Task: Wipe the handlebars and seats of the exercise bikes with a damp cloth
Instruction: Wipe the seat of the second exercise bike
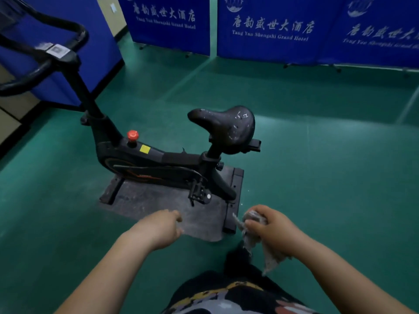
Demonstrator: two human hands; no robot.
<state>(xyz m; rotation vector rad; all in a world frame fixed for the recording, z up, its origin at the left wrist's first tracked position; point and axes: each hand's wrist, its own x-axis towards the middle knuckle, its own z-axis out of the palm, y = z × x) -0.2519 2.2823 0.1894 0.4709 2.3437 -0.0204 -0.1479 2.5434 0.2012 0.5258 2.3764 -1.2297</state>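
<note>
Grey, crumpled damp cloth [254, 232] sits bunched in the right hand [269, 227]; left hand [162, 227] empty, relaxed. Spread it flat before wiping the scuffed black padded seat [224, 125] ahead.

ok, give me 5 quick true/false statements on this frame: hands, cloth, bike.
1. The right hand grips the cloth. True.
2. The left hand rests on the seat. False: it hangs in the air short of the bike and holds nothing.
3. The cloth is pressed on the handlebars. False: it is well clear of them, near the person's body.
4. The bike stands on a dark mat. True.
5. The knob on the frame is green. False: it is red.
</note>
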